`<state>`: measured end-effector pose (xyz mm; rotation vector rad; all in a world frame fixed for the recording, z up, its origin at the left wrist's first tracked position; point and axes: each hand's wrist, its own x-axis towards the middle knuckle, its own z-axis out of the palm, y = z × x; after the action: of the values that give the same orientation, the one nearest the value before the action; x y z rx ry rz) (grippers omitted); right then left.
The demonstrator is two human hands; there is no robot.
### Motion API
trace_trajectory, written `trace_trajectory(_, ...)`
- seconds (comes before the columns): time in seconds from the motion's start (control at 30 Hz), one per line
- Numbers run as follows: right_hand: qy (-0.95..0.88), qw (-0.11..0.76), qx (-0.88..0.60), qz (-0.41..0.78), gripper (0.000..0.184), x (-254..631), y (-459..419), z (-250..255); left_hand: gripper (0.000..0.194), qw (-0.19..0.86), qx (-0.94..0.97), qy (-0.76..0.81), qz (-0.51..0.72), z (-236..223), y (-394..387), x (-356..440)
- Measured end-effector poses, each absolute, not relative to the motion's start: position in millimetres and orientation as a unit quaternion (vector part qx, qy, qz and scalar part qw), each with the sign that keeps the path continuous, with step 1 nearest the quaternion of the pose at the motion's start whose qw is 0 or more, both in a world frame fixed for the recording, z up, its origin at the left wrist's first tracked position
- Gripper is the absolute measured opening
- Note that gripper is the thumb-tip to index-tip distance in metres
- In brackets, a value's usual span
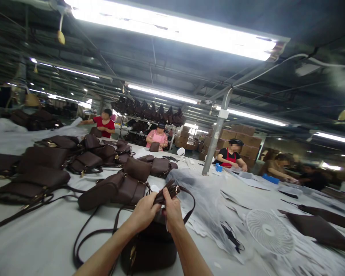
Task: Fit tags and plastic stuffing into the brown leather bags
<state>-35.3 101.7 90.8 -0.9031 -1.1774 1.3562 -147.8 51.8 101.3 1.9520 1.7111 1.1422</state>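
In the head view, my left hand (146, 211) and my right hand (172, 209) meet in the middle, both closed on a gathered dark brown leather strap (162, 196). A gold-coloured metal fitting shows on the strap beside my right thumb. One loop of the strap curves out past my right hand. Below my wrists a dark brown handbag (149, 251) sits on the table, a gold zip pull on its left side. My forearms partly cover the bag, and the strap's ends are hidden. Another loop of strap lies on the table to the left.
Several brown handbags (86, 163) are heaped at the left. Clear plastic sheeting (194, 203) covers the table at centre right, near a white fan (268, 232). Flat brown leather pieces (319, 226) lie far right. A grey post (217, 140) rises from the table; several people work beyond.
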Motion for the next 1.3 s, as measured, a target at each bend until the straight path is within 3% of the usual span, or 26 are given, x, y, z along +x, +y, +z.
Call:
trace_trajectory(0.1, -0.560, 0.497, -0.339, 0.570, 0.046, -28, 94, 96, 0.010, 0.199, 0.667, 0.570, 0.436, 99, 53, -150)
trace_trajectory(0.2, -0.671, 0.398, -0.268, 0.565, 0.044, -15, 90, 100, 0.015, 0.237, 0.683, 0.519, 0.456, 102, 55, -156)
trace_trajectory(0.3, -0.723, 0.323, -0.287, 0.540, 0.036, -4, 94, 99, 0.019, 0.243, 0.685, 0.516, 0.454, 104, 55, -158)
trace_trajectory(0.53, -0.840, 0.293, -0.320, 0.327, 0.009, -1, 99, 95, 0.030, 0.264, 0.696, 0.487, 0.458, 108, 59, -152)
trace_trajectory(0.63, -0.849, 0.293, -0.343, 0.276, 0.020, -3, 100, 96, 0.035, 0.268, 0.678, 0.503, 0.465, 110, 61, -153)
trace_trajectory(0.7, -0.806, 0.306, -0.382, 0.332, 0.024, -4, 103, 96, 0.039, 0.277, 0.680, 0.503, 0.455, 112, 60, -152)
trace_trajectory(0.83, -0.705, 0.297, -0.407, 0.499, 0.013, -6, 111, 94, 0.047, 0.303, 0.718, 0.471, 0.413, 115, 56, -150)
trace_trajectory(0.93, -0.662, 0.334, -0.362, 0.565, 0.010, -4, 108, 93, 0.054, 0.261, 0.742, 0.483, 0.385, 114, 56, -149)
trace_trajectory(1.03, -0.586, 0.364, -0.269, 0.672, 0.020, -6, 102, 90, 0.057, 0.199, 0.755, 0.516, 0.352, 114, 57, -149)
trace_trajectory(1.17, -0.484, 0.448, -0.309, 0.685, 0.042, -19, 97, 85, 0.060, 0.153, 0.763, 0.534, 0.332, 119, 57, -143)
trace_trajectory(1.3, -0.366, 0.535, -0.342, 0.680, 0.042, -33, 97, 84, 0.073, 0.136, 0.735, 0.567, 0.347, 120, 59, -132)
